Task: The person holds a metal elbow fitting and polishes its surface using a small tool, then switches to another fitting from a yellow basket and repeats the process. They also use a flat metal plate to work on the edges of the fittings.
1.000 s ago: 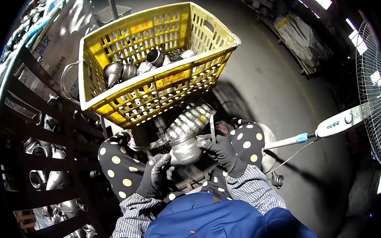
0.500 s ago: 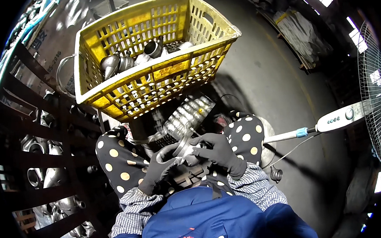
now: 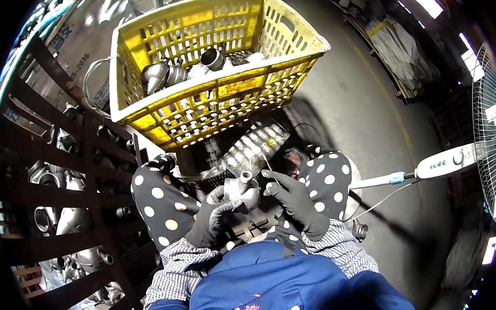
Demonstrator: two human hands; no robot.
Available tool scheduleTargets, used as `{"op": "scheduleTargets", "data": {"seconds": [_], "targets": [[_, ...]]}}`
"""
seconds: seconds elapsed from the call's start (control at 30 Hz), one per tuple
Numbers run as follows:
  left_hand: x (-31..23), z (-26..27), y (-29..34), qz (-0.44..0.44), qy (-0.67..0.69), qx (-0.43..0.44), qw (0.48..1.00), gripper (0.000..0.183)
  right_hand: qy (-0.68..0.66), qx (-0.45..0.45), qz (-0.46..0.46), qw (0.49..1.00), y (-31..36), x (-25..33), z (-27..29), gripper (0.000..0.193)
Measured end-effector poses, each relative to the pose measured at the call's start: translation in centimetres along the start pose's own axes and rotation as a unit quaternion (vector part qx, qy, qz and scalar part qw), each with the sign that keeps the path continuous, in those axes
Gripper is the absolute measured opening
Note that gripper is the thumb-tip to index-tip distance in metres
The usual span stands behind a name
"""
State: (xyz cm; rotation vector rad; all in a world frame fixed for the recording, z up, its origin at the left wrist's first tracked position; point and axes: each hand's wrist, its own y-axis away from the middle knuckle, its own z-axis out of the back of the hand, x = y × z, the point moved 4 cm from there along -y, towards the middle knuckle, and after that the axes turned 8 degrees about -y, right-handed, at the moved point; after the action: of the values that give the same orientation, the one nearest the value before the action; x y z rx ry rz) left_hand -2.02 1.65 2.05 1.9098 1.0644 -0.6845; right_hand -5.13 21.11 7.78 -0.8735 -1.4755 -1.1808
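Note:
My left hand (image 3: 207, 218), in a dark grey glove, grips a grey metal pipe-like casting (image 3: 243, 192) above my lap. The casting has a round body and a short narrow neck pointing up and away. Just to its right, my gloved right hand (image 3: 295, 202) is closed around a thin metal rod (image 3: 268, 164), whose upper end sticks out past the fingers. The right hand is apart from the casting. Beyond both hands lies a shiny silver ridged piece (image 3: 254, 149), below the basket.
A yellow plastic basket (image 3: 222, 92) with several metal castings (image 3: 157, 76) stands ahead. On the left, a dark slatted metal crate (image 3: 51, 244) holds more castings. A fan (image 3: 444, 161) stands at right, and one loose casting (image 3: 359, 230) lies on the floor nearby.
My right hand has come off the casting and moved right and slightly down. The casting, now in my left hand alone, has turned so its neck points up. The view has shifted a little.

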Motion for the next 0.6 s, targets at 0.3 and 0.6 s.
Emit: {"op": "scheduleTargets", "data": {"seconds": [0.3,0.6], "targets": [[-0.1,-0.4,0.5,-0.019,-0.100,0.036,0.994,0.034,-0.304,0.000,-0.262,0.916,0.6,-7.4,-0.3,0.041],[-0.2,0.3,0.5,-0.057,-0.231,0.085,0.967,0.032,-0.432,0.153,-0.179,0.870,0.8,-3.5,-2.2,0.046]]}}
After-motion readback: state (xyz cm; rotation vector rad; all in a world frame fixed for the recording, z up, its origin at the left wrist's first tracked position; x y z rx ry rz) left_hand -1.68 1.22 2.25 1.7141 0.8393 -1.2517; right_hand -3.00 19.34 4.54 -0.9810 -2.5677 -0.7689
